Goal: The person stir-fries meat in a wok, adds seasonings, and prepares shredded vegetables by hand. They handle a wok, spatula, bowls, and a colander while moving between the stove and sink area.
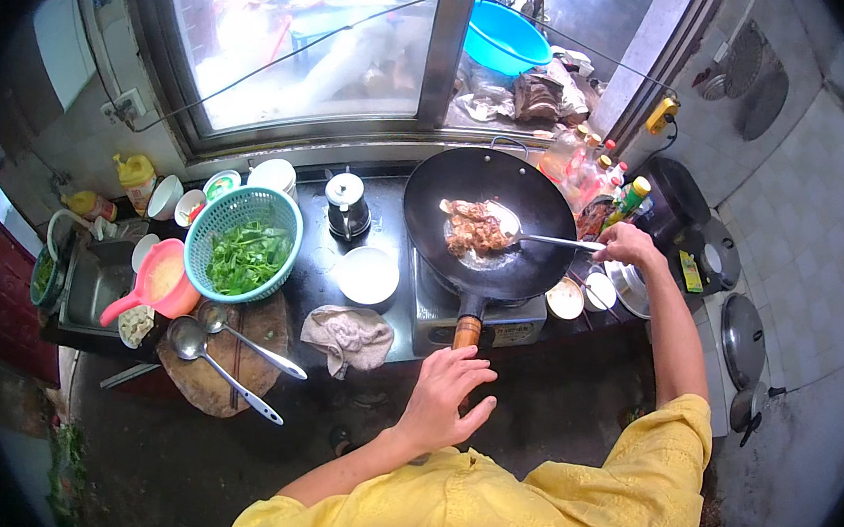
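A black wok [431, 242] sits on a silver gas stove [431, 332], with browned pieces of food [479, 231] in its bottom. My right hand [628, 245] grips the handle of a metal spatula [556, 240], whose head is partly under the food. Close to the wok's wooden handle [467, 332], my left hand [448, 394] has its fingers spread. Nothing shows in that palm; whether the fingertips touch the handle's end is hard to see. Left of the stove are a white bowl [367, 275] and a crumpled cloth [348, 336].
A turquoise basket of leafy greens [246, 256] stands left, beside a pink scoop [157, 278]. Two metal ladles [214, 362] lie across a wooden chopping board [266, 325]. Several bottles [589, 165] crowd behind the wok's right side. Small bowls [565, 299] flank the stove.
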Motion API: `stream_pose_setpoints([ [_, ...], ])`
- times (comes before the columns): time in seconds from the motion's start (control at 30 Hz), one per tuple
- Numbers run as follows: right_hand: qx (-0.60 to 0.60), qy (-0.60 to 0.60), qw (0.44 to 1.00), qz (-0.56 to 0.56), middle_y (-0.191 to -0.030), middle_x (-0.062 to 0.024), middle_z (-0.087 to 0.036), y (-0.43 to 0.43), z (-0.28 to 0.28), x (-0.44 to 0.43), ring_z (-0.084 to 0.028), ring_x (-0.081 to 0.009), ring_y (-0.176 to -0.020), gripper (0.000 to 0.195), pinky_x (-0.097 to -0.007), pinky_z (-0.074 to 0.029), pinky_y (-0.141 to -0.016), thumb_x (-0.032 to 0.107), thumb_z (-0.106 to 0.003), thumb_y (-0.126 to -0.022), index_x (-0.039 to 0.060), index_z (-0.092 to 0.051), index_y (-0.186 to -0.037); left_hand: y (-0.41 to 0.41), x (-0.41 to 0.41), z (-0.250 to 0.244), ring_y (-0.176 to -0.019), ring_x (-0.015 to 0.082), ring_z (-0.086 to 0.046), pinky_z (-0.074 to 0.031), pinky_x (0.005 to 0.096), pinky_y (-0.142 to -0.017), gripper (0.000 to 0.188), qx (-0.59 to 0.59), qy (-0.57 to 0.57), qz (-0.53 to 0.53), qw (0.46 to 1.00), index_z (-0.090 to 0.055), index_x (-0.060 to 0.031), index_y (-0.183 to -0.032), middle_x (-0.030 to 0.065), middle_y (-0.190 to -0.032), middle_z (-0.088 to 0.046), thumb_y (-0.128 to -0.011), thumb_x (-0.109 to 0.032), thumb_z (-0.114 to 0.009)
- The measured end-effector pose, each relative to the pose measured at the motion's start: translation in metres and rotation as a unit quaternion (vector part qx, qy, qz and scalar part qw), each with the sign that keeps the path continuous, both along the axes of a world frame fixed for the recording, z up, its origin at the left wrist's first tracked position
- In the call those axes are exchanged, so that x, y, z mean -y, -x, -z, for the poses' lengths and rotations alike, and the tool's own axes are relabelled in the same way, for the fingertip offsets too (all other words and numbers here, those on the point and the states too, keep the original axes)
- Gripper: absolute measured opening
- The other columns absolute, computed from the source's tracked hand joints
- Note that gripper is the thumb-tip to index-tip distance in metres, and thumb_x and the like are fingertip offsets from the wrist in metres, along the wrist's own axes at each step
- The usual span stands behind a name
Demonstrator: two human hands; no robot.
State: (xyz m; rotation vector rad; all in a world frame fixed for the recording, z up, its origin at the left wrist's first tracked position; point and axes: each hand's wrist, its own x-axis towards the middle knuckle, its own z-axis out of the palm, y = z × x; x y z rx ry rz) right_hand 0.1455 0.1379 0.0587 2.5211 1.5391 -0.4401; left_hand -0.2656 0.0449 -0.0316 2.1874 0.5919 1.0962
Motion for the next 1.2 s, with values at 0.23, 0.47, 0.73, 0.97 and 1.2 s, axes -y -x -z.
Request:
stream_pose_setpoints([
  [0.23,0.165,-0.173,0.961,-0.14,-0.094,-0.0084,-0.072,0.048,-0.023,0.016,-0.069,-0.0264,-0.091,0.025,-0.0404,-0.054,-0.078,0.028,-0.076,-0.074,0.0185,-0.076,-0.097,-0.003,-0.001,0.005,-0.116,0.0289,-0.057,-0.038,0.0486,-0.103,0.022,0.002,0.008,-0.012,1.0,-0.068,-0.0075,-0.097,0.0071,-0.106,-0.067,-0.077,-0.014,-0.074],
  [0.47,0.326,-0.277,0.865,-0.263,-0.088,-0.0061,-0.061,0.095,-0.03,0.06,-0.064,-0.0228,-0.076,0.027,-0.0377,-0.044,-0.068,0.01,-0.063,-0.08,0.011,-0.065,-0.106,-0.004,-0.001,0.007,-0.116,0.0287,-0.057,-0.038,0.0485,-0.103,0.02,0.002,0.009,-0.007,1.0,-0.069,-0.0076,-0.095,0.0071,-0.106,-0.067,-0.076,-0.013,-0.074],
  [0.73,0.256,-0.299,0.901,-0.182,-0.088,-0.0072,-0.059,0.107,-0.036,0.118,-0.066,-0.027,-0.074,0.03,-0.0413,-0.05,-0.063,0.007,-0.06,-0.085,0.0146,-0.063,-0.114,-0.002,-0.003,0.006,-0.117,0.0286,-0.057,-0.039,0.0483,-0.102,0.019,0.0,0.004,0.007,1.0,-0.068,-0.0076,-0.094,0.0071,-0.105,-0.067,-0.076,-0.012,-0.074],
  [0.97,0.258,-0.253,0.904,-0.228,-0.087,-0.0056,-0.058,0.129,0.008,0.121,-0.066,-0.0238,-0.073,0.048,-0.0372,-0.051,-0.061,0.004,-0.065,-0.077,0.0155,-0.06,-0.123,-0.002,-0.004,0.005,-0.116,0.0285,-0.057,-0.039,0.0479,-0.102,0.019,-0.002,0.002,0.006,1.0,-0.068,-0.0075,-0.094,0.0066,-0.104,-0.066,-0.076,-0.011,-0.074],
  [1.2,0.356,-0.278,0.868,-0.208,-0.085,-0.0033,-0.058,0.1,0.024,0.094,-0.063,-0.0218,-0.074,0.047,-0.036,-0.048,-0.062,0.01,-0.064,-0.08,0.0214,-0.06,-0.126,-0.003,-0.001,0.006,-0.116,0.0289,-0.057,-0.04,0.0475,-0.101,0.018,0.012,0.006,-0.007,1.0,-0.069,-0.0068,-0.093,0.0067,-0.103,-0.067,-0.076,-0.01,-0.074],
])
